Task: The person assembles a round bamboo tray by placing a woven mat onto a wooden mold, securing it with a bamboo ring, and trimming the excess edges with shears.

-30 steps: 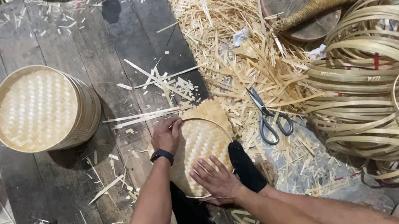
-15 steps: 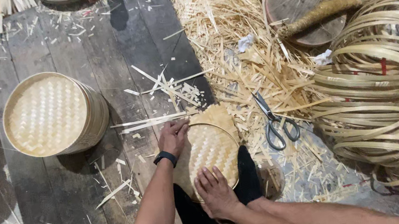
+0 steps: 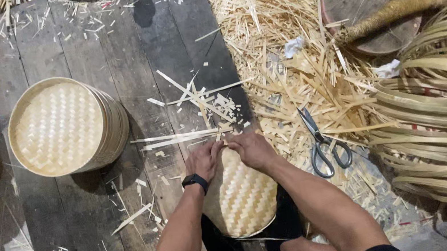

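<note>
Hands, left [image 3: 204, 159] and right [image 3: 251, 149], have come together, now gripping the woven bamboo mat's [image 3: 241, 198] far edge; scissors [image 3: 322, 144] lie just right of it.

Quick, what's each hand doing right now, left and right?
Left hand: fingers curled on the top edge of the woven bamboo mat.
Right hand: also gripping that top edge, beside the left hand.
</note>
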